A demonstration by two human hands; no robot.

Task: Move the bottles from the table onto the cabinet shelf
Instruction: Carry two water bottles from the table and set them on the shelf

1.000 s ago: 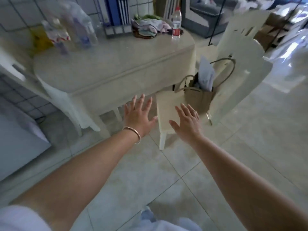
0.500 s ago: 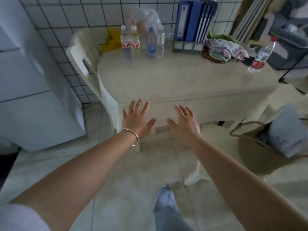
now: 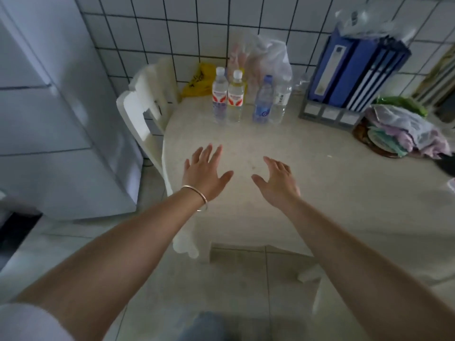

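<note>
Clear plastic bottles, four of them, stand in a row at the back of the bench, near the tiled wall; my left hand and right hand are spread flat above the bench, holding nothing, well apart from the bottles.

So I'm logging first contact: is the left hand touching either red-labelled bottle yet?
Apart. The head view shows the left hand open over the table, with bare tabletop between its fingertips and the red-labelled bottles.
</note>
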